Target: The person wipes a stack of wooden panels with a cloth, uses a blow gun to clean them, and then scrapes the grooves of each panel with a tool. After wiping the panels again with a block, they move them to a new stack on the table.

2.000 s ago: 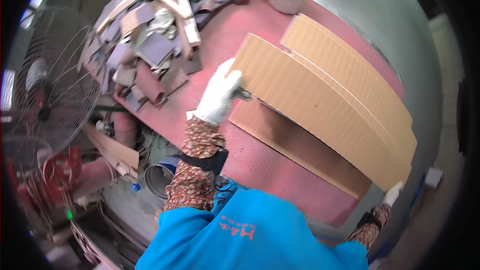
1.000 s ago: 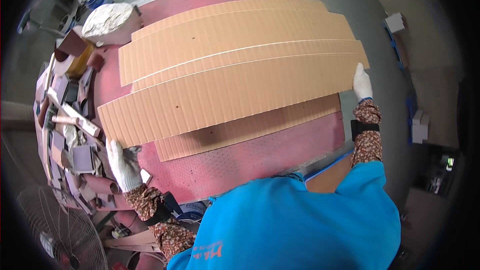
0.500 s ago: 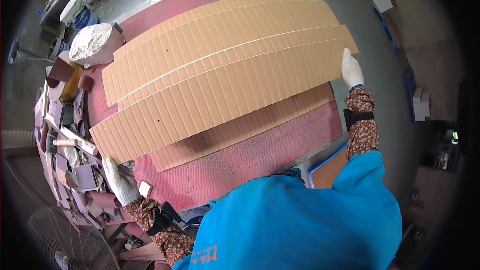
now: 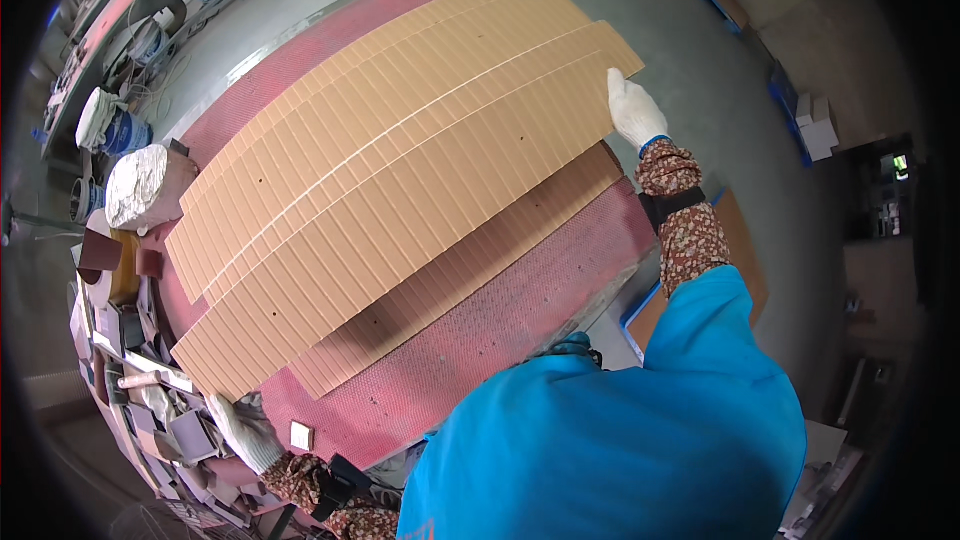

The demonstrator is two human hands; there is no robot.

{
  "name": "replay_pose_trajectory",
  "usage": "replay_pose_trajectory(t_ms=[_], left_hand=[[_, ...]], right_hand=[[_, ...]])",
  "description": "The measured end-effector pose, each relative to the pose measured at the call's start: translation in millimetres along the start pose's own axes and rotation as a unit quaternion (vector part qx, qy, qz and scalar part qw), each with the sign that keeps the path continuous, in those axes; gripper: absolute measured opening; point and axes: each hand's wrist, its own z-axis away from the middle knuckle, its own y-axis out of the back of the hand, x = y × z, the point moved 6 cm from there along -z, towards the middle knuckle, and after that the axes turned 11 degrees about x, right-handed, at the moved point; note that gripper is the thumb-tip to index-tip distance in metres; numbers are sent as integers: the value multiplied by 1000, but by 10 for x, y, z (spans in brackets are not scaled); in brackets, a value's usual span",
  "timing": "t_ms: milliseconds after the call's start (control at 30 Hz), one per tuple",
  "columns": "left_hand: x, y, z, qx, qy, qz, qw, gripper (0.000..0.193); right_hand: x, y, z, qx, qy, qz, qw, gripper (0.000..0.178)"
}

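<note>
My left hand [image 4: 243,433], in a white glove, grips the near left corner of a long tan grooved board [image 4: 400,215]. At the board's far right end my right hand [image 4: 635,110], also white-gloved, holds the edge with its thumb on top and the other fingers hidden underneath. The board is held slightly raised, casting a shadow on another tan grooved board [image 4: 470,265] lying below it. More boards of the same kind [image 4: 350,110] lie just beyond. They rest on a table with a red textured cover [image 4: 420,370].
A wrapped whitish bundle [image 4: 150,185] sits at the table's left edge. Sanding sheets and blocks [image 4: 195,435] are heaped on the left, with a hammer [image 4: 140,380] among them. A small white block [image 4: 301,435] lies near my left hand. A brown panel [image 4: 740,250] stands at right.
The whole view has swung, so the table and boards slant more steeply. Both hands keep their hold on the board's ends; my right hand now appears farther left and higher.
</note>
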Motion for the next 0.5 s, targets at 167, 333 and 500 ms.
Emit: replay_pose_trajectory(t_ms=[167, 333, 500], left_hand=[[-14, 92, -51, 6, -3, -3, 1000, 42], [-18, -29, -104, -11, 10, 1, 1000, 36], [-95, -114, -107, -14, 48, 16, 999, 33]], right_hand=[[22, -53, -27, 3, 0, -9, 1000, 75], [119, -22, -97, 56, 36, -86, 994, 70], [-127, 804, 23, 135, 52, -202, 969, 64]])
